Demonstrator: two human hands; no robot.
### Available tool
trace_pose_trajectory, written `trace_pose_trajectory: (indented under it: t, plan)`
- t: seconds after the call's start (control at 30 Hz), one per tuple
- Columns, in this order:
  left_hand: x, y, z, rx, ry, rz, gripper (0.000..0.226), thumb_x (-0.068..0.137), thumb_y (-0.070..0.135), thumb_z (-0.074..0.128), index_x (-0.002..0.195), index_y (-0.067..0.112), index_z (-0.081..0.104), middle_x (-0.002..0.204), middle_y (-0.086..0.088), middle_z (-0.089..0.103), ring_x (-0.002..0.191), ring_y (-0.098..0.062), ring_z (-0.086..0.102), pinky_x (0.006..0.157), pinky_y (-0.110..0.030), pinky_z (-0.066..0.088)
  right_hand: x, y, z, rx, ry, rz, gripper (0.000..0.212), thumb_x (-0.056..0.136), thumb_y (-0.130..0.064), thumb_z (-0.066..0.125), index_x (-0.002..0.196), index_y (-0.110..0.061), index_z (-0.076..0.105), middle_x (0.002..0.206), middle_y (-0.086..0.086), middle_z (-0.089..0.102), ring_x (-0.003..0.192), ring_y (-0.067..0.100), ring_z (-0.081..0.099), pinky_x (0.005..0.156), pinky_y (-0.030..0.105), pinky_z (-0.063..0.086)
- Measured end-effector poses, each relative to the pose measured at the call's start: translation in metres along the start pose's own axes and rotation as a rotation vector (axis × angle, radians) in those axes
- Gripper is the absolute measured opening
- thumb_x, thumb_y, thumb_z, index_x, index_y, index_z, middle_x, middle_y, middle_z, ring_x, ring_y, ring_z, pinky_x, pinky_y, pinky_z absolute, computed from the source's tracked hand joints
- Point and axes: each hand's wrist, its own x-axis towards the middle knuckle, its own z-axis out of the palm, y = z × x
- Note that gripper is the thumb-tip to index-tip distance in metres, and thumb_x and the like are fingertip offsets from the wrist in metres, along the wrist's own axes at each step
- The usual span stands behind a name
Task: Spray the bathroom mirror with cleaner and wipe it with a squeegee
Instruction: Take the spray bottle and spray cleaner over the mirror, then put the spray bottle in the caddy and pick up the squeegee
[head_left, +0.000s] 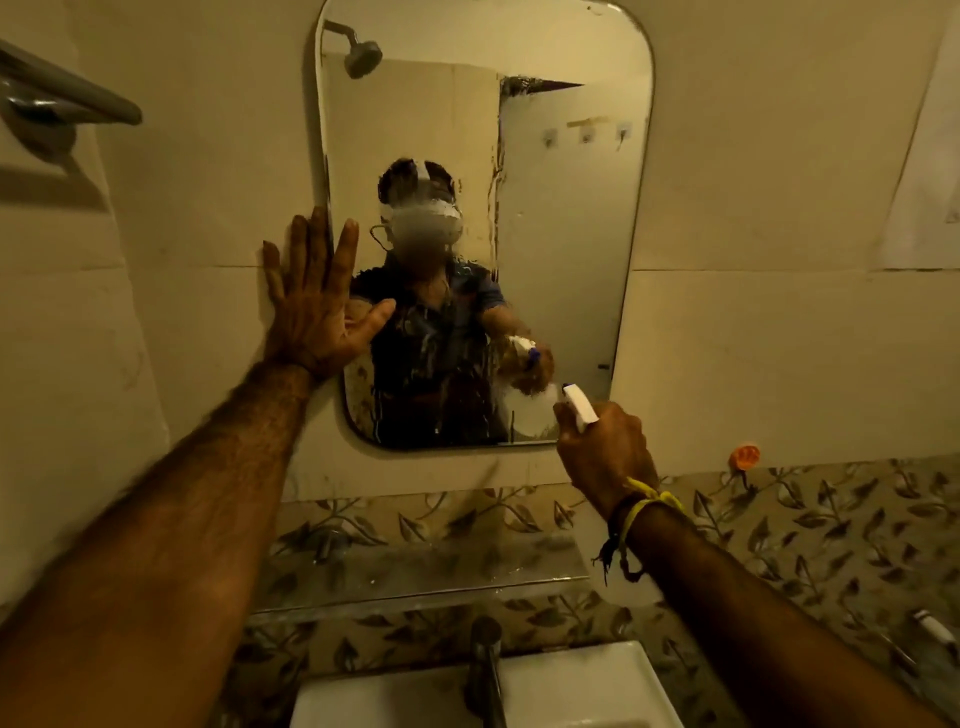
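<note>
A tall mirror with rounded corners hangs on the cream tiled wall. Cleaner runs down its middle and lower part in streaks. My left hand lies flat, fingers spread, over the mirror's left edge and the wall beside it. My right hand is closed around a white spray bottle, whose nozzle points at the mirror's lower right corner. The bottle's body is hidden by my hand and shows only as a reflection. No squeegee is in view.
A narrow glass shelf sits under the mirror, above a white basin with a metal tap. A grey towel rail juts from the wall at upper left. An orange hook is on the right wall.
</note>
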Motion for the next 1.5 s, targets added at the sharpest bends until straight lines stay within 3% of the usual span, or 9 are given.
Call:
trace_pose_trajectory:
  t: [0.17,0.37,0.57,0.8,0.97,1.1,1.2,1.37,1.5]
  plan:
    - [-0.006,0.01,-0.011,-0.073,-0.097,-0.066,0.104,0.085,0.079,0.031,0.164,0.02,-0.002,0.17,-0.015,-0.014,0.157,-0.036,-0.015,0.116,-0.059,-0.02,0.005,0.017,-0.02,0.032,0.017,0.017,0.03,0.089,-0.048,0.056,0.097,-0.02,0.062,0.082,0.003,0.066,0.069,0.025,0.067,0.065,0.039,0.061]
    - [-0.017,0.027,-0.018,0.011,-0.223,-0.157,0.111,0.082,0.081,0.034,0.162,0.022,-0.015,0.167,-0.016,-0.025,0.154,-0.038,-0.022,0.117,-0.068,-0.014,0.005,0.013,-0.032,0.138,0.031,-0.009,0.03,0.089,-0.047,0.058,0.1,-0.02,0.064,0.078,-0.001,0.064,0.066,0.02,0.065,0.057,0.034,0.06]
    - [-0.037,0.057,-0.017,-0.017,-0.153,-0.167,0.098,0.089,0.068,0.043,0.164,0.023,-0.004,0.17,-0.019,-0.012,0.156,-0.04,-0.011,0.117,-0.072,-0.006,-0.003,0.006,-0.041,0.259,-0.001,-0.014,0.024,0.085,-0.049,0.058,0.095,-0.028,0.063,0.079,-0.001,0.067,0.066,0.024,0.068,0.056,0.041,0.061]
    - [-0.112,0.174,0.005,-0.259,-0.072,0.02,0.085,0.097,0.052,0.049,0.164,0.021,0.008,0.17,-0.02,0.002,0.158,-0.038,0.0,0.122,-0.065,-0.002,-0.028,0.037,-0.058,0.322,0.027,0.036,0.03,0.084,-0.051,0.055,0.094,-0.025,0.067,0.079,0.001,0.07,0.066,0.028,0.068,0.057,0.044,0.059]
    - [-0.199,0.285,0.016,-0.591,-0.165,0.005,0.076,0.098,0.042,0.054,0.162,0.016,0.023,0.171,-0.015,0.005,0.159,-0.033,0.002,0.127,-0.055,0.003,-0.063,0.093,-0.086,0.398,0.078,0.057,0.025,0.089,-0.041,0.059,0.099,-0.021,0.071,0.075,0.004,0.069,0.064,0.026,0.066,0.058,0.043,0.057]
    - [-0.279,0.363,0.025,-0.784,-0.418,-0.016,0.066,0.098,0.031,0.06,0.158,0.015,0.035,0.168,-0.011,0.025,0.158,-0.026,0.016,0.127,-0.048,0.02,-0.103,0.164,-0.106,0.438,0.068,0.224,0.022,0.09,-0.039,0.061,0.095,-0.019,0.071,0.069,0.004,0.065,0.053,0.022,0.064,0.044,0.029,0.052]
    - [-0.329,0.403,0.043,-0.819,-0.798,-0.108,0.057,0.101,0.036,0.057,0.154,0.017,0.045,0.164,-0.004,0.036,0.156,-0.021,0.024,0.126,-0.042,0.024,-0.137,0.222,-0.115,0.39,0.08,0.381,0.013,0.089,-0.04,0.062,0.081,-0.031,0.067,0.072,0.008,0.066,0.062,0.03,0.064,0.052,0.037,0.054]
    - [-0.39,0.457,0.089,-0.656,-1.496,-0.296,0.076,0.103,0.047,0.051,0.162,0.013,0.017,0.172,-0.008,0.006,0.159,-0.027,0.001,0.127,-0.04,0.011,-0.187,0.307,-0.116,0.344,0.105,0.64,0.01,0.087,-0.044,0.062,0.088,-0.035,0.066,0.089,0.007,0.069,0.08,0.029,0.068,0.071,0.051,0.059]
    - [-0.428,0.496,0.108,-0.448,-1.55,-0.277,0.098,0.101,0.052,0.051,0.159,0.0,-0.009,0.17,-0.017,-0.012,0.158,-0.036,-0.006,0.126,-0.04,0.004,-0.214,0.353,-0.108,0.306,0.124,0.683,0.005,0.09,-0.035,0.061,0.091,-0.03,0.063,0.092,0.008,0.066,0.084,0.027,0.066,0.075,0.051,0.057]
